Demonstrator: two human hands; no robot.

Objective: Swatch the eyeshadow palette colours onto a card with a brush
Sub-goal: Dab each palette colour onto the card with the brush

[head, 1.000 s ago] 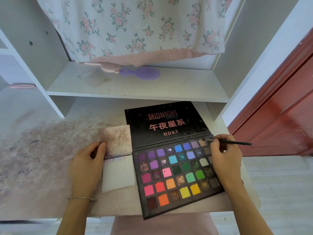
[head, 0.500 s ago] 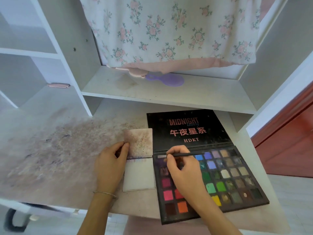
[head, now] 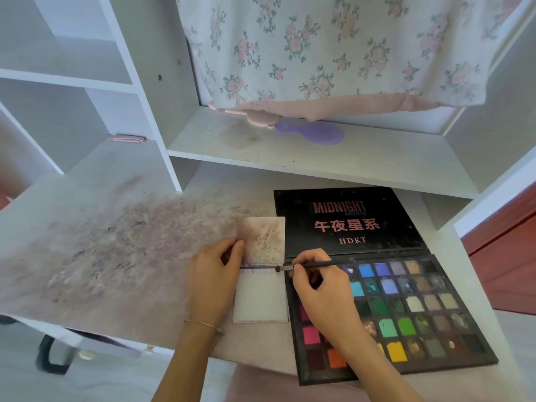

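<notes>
The white card [head: 260, 297] lies flat on the stained desk [head: 116, 256], its right edge just beside the left edge of the open eyeshadow palette [head: 388, 311]; a second, speckled card [head: 261, 239] lies at its far side, and a thin purple streak runs along the seam between them. A second ago the brush [head: 313, 266] was over the far-right pans of the palette; half a second ago it had crossed to the far-left pans; now its dark tip sits at the card's far-right corner, touching or nearly touching the end of that purple streak, so the likely reading is that colour has been loaded and a stroke is starting or being extended; most of the card remains blank, which suggests the swatching is at an early stage. The right hand [head: 322, 297] pinches the brush handle between thumb and fingertips, the other fingers curled, and hovers over the palette's left columns, just right of the card. The left hand [head: 213, 274] has kept its place on the card's left side throughout, thumb and fingertips gripping the near-left corner of the speckled card and steadying the pair. A purple hairbrush [head: 314, 133] lies on the shelf [head: 319, 158] beyond, under a hanging floral cloth [head: 333, 47].
</notes>
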